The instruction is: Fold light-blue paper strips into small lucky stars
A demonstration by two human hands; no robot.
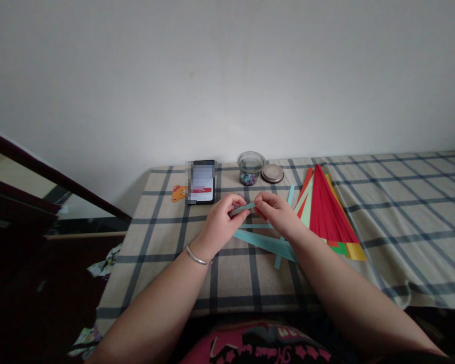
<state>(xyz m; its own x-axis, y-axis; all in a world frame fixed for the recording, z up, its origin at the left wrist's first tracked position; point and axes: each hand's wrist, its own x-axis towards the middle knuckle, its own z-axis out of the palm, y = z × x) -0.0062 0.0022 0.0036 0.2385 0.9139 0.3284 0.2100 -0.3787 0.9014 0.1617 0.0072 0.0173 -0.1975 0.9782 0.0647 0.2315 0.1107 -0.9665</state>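
Note:
Between my hands runs a narrow light-blue paper strip [246,207], held above the table. My left hand [224,216] wears a silver bangle at the wrist and pinches the strip's left part between thumb and fingers. My right hand [273,211] pinches its other end. Under and beside the hands lie more light-blue paper strips [267,243], some crossing one another; my right forearm hides part of them. Past that forearm, a fan of red paper strips [328,212] rests over strips of orange, pale green, green and yellow.
A clear plastic cup [251,167] holding small coloured bits stands near the wall, with a round lid [273,173] to its right. A phone or tablet [201,183] leans by an orange bear-shaped piece [179,193]. The checked tablecloth [147,263] ends left of my left arm.

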